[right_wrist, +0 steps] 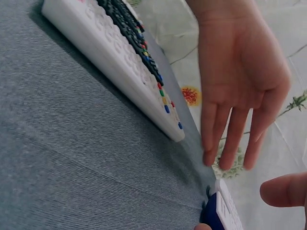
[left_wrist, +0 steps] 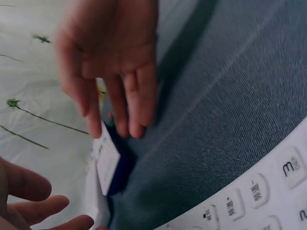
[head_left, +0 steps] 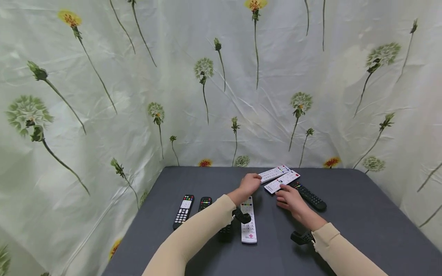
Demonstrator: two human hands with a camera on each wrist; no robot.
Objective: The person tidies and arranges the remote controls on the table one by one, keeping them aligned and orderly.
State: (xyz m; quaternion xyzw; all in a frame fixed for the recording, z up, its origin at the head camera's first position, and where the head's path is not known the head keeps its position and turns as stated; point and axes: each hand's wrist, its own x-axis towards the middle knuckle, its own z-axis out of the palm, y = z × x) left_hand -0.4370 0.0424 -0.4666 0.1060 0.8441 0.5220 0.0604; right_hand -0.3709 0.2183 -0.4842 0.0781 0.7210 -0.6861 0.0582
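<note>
Two white remote controls lie slanted side by side at the table's back: a rear remote (head_left: 275, 173) and a front remote (head_left: 283, 181) with a blue underside visible in the wrist views. My left hand (head_left: 249, 184) hovers at the rear remote's left end, fingers extended and nothing in its grasp. Close over the front remote's near edge is my right hand (head_left: 292, 199), its fingers loosely bent and thumb apart from them. A black remote (head_left: 309, 196) lies just right of the right hand. Beneath the left wrist sits another white remote (head_left: 249, 226), partly covered by the wrist camera.
A black remote with a pale panel (head_left: 183, 211) lies at the left. Beside it, a second black remote (head_left: 205, 201) is largely hidden under the left sleeve. Behind the dark grey table (head_left: 359, 230) hangs a flower-print curtain (head_left: 221, 96).
</note>
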